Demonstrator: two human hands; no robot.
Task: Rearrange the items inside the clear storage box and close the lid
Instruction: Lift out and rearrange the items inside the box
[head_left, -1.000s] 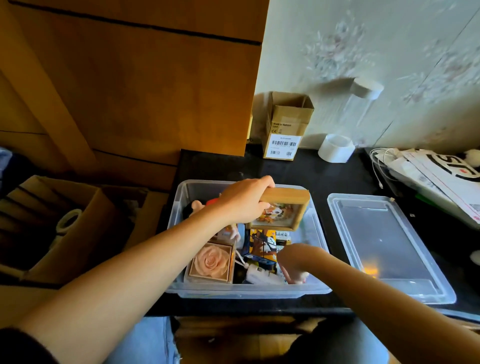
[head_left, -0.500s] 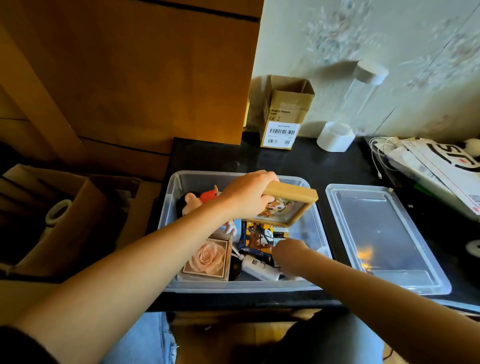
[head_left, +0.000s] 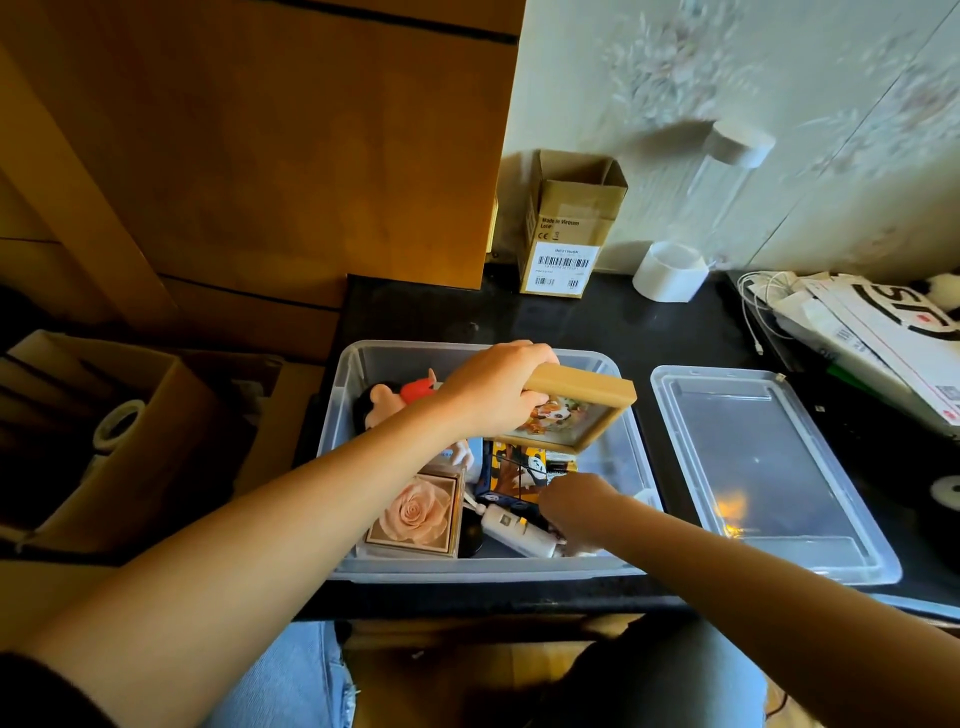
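Right, midway I'd say: my left hand (head_left: 496, 387) grips the picture frame (head_left: 569, 418) above the box (head_left: 483, 569), right hand (head_left: 574, 506) rummaging, grip unclear; lid (head_left: 769, 473) off.

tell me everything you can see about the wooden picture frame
The wooden picture frame has a thick, light tan border that looks like plain wood, around a colourful cartoon-style picture in orange and white tones. The left hand grips its left end, fingers curled over the top edge, holding it tilted with the picture facing up and toward the camera, above the far right part of the clear storage box. It hangs above the packets below; whether it touches them cannot be told.
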